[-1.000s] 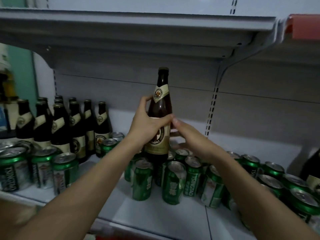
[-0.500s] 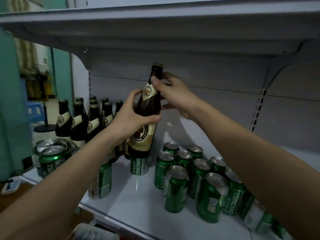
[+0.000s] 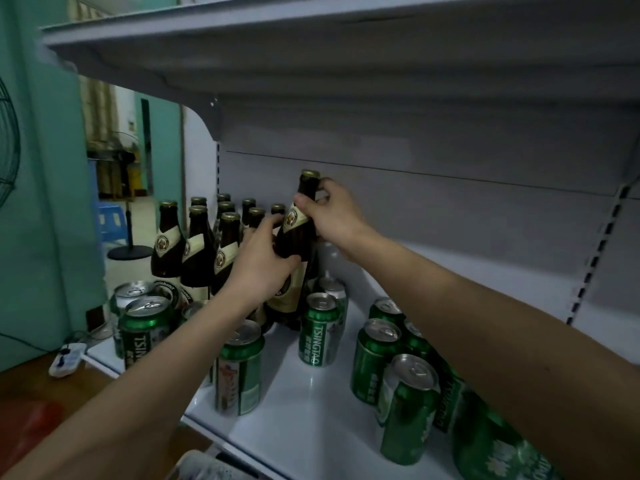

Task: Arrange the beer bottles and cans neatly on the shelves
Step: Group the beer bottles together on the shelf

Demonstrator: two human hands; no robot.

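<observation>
Bottle in both hands, centre frame, going in beside the bottle group.

Near: loose green cans [image 3: 315, 330] stand scattered on the white shelf [image 3: 311, 427], lower centre and lower right; thin-walled, light, easily tipped by your forearms. Mid: your left hand [image 3: 259, 268] wraps the brown bottle [image 3: 294, 237] at its shoulder; your right hand [image 3: 329, 213] pinches the neck. Glass looks heavy, rigid, slick, breakable, so keep the body grip. Far: the bottle group [image 3: 201, 244] at centre left. Since the earlier frame the bottle has come lower and closer to that group.
</observation>
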